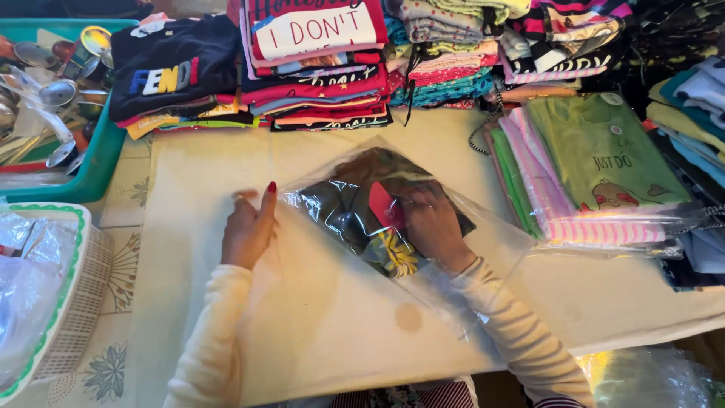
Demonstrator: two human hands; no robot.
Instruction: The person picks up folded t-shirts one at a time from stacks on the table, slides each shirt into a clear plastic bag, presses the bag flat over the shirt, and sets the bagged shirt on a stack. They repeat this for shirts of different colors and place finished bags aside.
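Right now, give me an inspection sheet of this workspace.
Surface: cream cloth over the table, small round stain.
Job's things: clear plastic bag with a dark folded garment inside.
Clutter: folded shirt stacks, bagged green shirt, green bin of metal utensils, white basket.
Hands: left hand at the bag's edge; right hand inside the bag, on the garment.
Cables: nothing seen.
Surroundings: more clothing piles at right.
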